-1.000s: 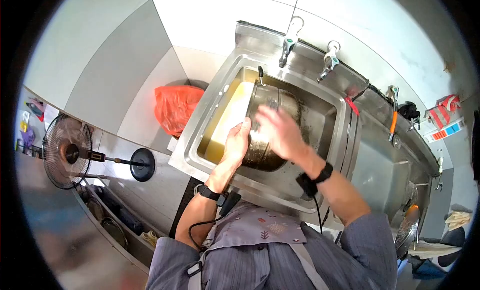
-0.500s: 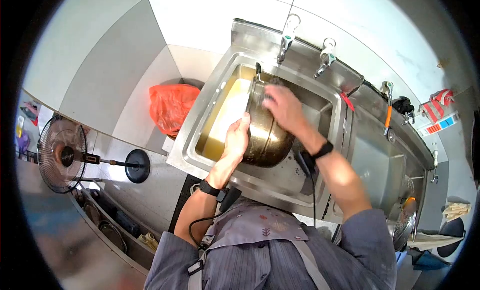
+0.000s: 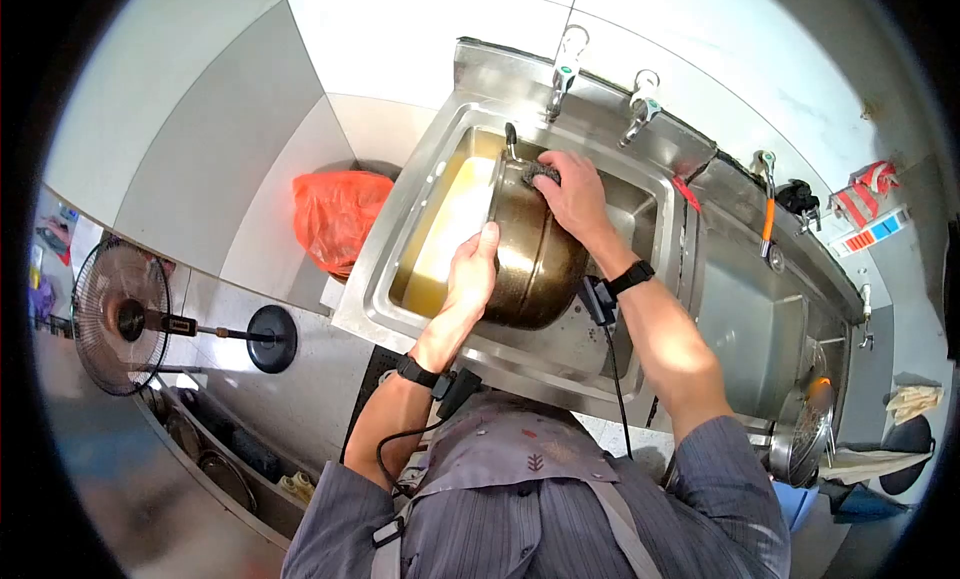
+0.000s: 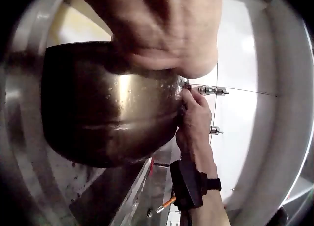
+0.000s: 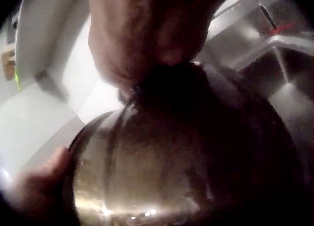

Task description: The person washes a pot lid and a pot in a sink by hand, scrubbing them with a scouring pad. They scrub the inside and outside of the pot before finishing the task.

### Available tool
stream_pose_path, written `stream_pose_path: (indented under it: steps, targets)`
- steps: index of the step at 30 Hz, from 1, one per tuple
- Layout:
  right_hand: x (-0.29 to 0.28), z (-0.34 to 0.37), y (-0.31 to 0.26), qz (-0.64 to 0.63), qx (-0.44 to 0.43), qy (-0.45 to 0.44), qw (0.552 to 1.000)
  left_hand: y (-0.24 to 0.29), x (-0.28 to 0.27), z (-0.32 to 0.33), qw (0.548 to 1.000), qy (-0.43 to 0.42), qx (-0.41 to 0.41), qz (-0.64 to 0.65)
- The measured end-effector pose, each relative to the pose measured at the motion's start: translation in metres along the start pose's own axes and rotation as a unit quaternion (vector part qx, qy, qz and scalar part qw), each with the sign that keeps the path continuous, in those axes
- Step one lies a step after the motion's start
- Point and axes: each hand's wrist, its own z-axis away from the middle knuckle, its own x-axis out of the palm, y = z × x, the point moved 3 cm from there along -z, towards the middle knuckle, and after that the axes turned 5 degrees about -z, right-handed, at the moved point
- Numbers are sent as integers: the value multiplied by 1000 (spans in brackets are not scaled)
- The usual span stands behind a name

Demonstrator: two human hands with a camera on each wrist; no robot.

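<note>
A large metal pot (image 3: 530, 264) lies tipped on its side in the left sink basin, a black-and-metal handle (image 3: 511, 139) at its top end. My left hand (image 3: 472, 275) grips the pot's rim, thumb on the outer wall, its fingers hidden inside. Pinched in my right hand (image 3: 577, 194) is a dark grey scrubber (image 3: 541, 173), pressed on the pot's side near the handle. The left wrist view shows the pot's curved wall (image 4: 113, 118) and my right hand (image 4: 195, 120) at its far end. In the right wrist view the scrubber is hidden.
Yellowish liquid (image 3: 430, 291) stands in the left part of the basin. Taps (image 3: 564, 74) are mounted behind the sink (image 3: 372, 309). A second basin (image 3: 750, 329) is on the right. At the left are a red bag (image 3: 342, 217) and a fan (image 3: 122, 317).
My right hand has moved from the pot's middle up towards its handle end, with the scrubber now plainly visible. My left hand keeps its grip on the rim.
</note>
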Motion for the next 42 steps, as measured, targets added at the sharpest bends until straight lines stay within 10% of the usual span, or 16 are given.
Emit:
stream_pose_path:
  steps: [19, 27, 32, 42]
  targets:
    - [-1, 88, -88, 64, -80, -20, 995, 2, -11, 0, 991, -4, 30, -132]
    - [-2, 21, -20, 38, 37, 30, 998, 0, -12, 5, 993, -14, 28, -114]
    - [3, 98, -93, 69, -118, -28, 990, 11, -15, 3, 988, 0, 33, -150]
    - [-1, -3, 26, -43, 46, -39, 997, -5, -13, -3, 994, 9, -22, -110]
